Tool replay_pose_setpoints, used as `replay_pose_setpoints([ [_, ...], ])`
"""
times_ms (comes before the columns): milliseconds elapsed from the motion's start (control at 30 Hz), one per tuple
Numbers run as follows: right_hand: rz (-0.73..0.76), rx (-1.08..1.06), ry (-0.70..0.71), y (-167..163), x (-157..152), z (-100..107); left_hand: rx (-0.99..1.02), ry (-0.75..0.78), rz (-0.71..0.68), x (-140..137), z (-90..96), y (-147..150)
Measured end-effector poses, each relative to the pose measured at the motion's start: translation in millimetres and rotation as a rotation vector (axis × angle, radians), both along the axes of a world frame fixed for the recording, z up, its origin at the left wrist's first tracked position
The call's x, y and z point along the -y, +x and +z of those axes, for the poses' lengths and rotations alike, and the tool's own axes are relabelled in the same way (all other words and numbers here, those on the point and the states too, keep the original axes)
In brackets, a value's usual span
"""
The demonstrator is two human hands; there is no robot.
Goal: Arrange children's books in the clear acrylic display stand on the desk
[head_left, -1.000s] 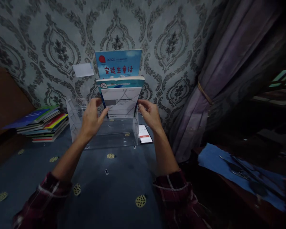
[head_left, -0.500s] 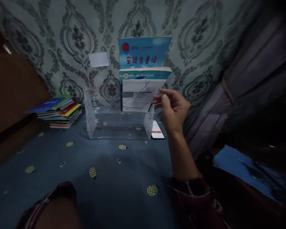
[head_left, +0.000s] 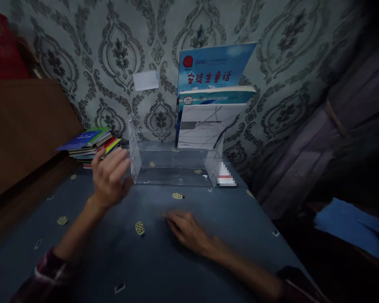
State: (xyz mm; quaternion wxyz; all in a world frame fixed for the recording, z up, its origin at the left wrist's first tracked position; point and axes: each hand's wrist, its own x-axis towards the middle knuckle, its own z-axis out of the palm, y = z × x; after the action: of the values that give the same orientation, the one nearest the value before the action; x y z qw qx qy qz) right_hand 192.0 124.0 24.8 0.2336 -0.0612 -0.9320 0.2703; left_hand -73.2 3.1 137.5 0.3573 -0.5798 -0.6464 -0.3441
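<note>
My left hand (head_left: 111, 176) is raised beside the left end of a clear acrylic rack (head_left: 173, 176), in front of the stacked books. Its fingers are loosely bent and apart, a little blurred, with nothing seen in them. Low over the table, in front of the rack, my right hand (head_left: 188, 231) points left with its fingers loosely extended and no object visible in it. Several books stand upright at the rack's right part: a blue book (head_left: 214, 69) with red characters at the back, a teal one (head_left: 221, 97) before it, and a white one (head_left: 205, 126) in front.
A pile of books (head_left: 91, 145) lies at the left near a brown box (head_left: 28, 130). A phone (head_left: 226, 176), partly pixelated, is by the rack's right end. Patterned cloth covers the table (head_left: 151, 269). A white card (head_left: 145, 80) is on the wall; a curtain (head_left: 316, 147) hangs right.
My right hand has left the books and come down toward me, low over the table. My left hand has come up into view beside the rack. The view has shifted left.
</note>
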Motion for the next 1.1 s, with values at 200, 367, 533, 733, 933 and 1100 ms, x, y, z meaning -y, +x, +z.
replay_pose_setpoints([
  [200,-0.041,-0.012,-0.136,4.3,0.4,-9.9,0.271,-0.242,0.657,-15.8,23.8,-120.7],
  [367,-0.043,0.023,-0.186,-1.5,-3.6,-13.0,0.326,-0.443,0.830,5.6,29.6,-173.1],
  [533,-0.043,0.037,-0.228,-2.4,-4.3,-11.5,0.194,-0.705,0.906,10.4,36.4,-184.6],
  [733,-0.035,0.039,-0.240,-1.8,-4.2,-6.1,0.006,-0.849,0.970,11.5,39.3,-176.2],
  [933,-0.011,0.022,-0.222,-2.1,-5.1,-6.1,-0.043,-0.864,0.942,10.3,29.0,-151.6],
  [1100,-0.011,0.044,-0.201,-2.2,-6.2,-6.2,0.012,-0.923,0.893,4.4,14.2,-131.4],
])
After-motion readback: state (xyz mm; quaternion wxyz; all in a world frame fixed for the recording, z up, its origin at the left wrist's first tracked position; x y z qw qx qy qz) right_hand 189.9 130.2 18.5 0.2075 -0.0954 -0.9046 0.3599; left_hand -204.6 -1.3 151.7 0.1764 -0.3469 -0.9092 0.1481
